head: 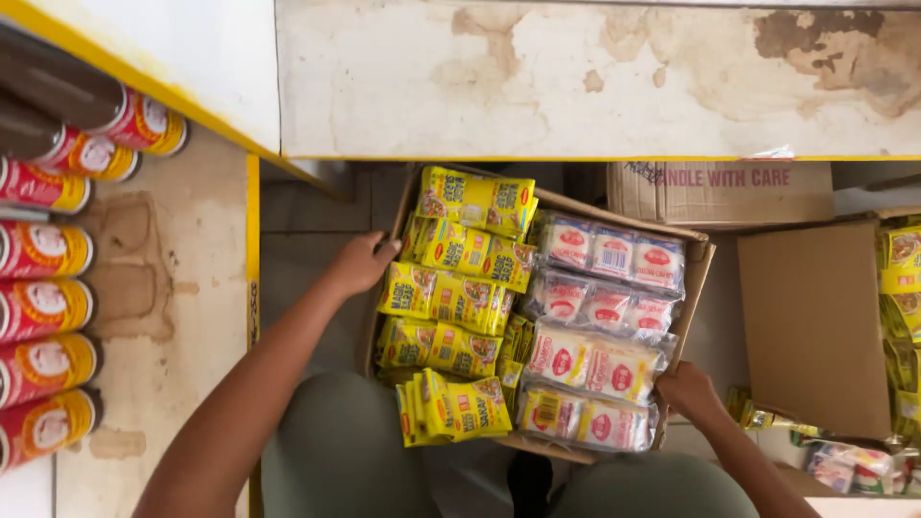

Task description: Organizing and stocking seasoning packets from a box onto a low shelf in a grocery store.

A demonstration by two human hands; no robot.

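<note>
Hands grip opposite sides of an open brown cardboard box packed with yellow sachets and clear-wrapped white packets: left hand, right hand, fingers curled over edges.

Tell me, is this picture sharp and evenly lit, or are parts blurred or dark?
Head view: soft even light, no hard shadows; mild glare on the clear-wrapped packs; the cardboard box and yellow packets look fairly sharp; both hands, left and right, slightly soft; the cans bend at the edge.
</note>
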